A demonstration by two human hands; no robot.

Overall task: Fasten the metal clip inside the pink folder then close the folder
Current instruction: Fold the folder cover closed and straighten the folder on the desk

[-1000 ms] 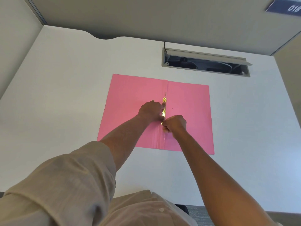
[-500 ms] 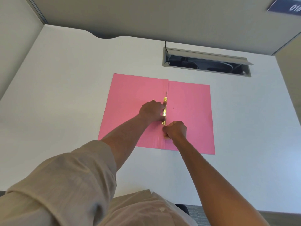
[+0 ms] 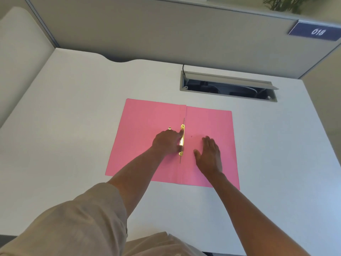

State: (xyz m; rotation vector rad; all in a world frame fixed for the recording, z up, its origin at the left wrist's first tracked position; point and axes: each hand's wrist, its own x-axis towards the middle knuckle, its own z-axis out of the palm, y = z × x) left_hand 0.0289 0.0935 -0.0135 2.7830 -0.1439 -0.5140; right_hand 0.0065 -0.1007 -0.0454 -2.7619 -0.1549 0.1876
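Note:
A pink folder lies open and flat on the white desk. Its gold metal clip runs along the centre fold, lying flat. My left hand rests on the left flap with its index finger and thumb pressing on the clip. My right hand lies flat, fingers spread, on the right flap just beside the clip, holding nothing. A small gold piece sits on the left flap just beyond my left hand.
The white desk extends around the folder. A grey cable hatch stands open behind the folder. Grey partition walls close the back and left, with a blue number plate at upper right.
My right hand let go of the clip's near end, moved right and opened flat onto the right flap. My left hand stayed on the clip. The camera tilted up slightly.

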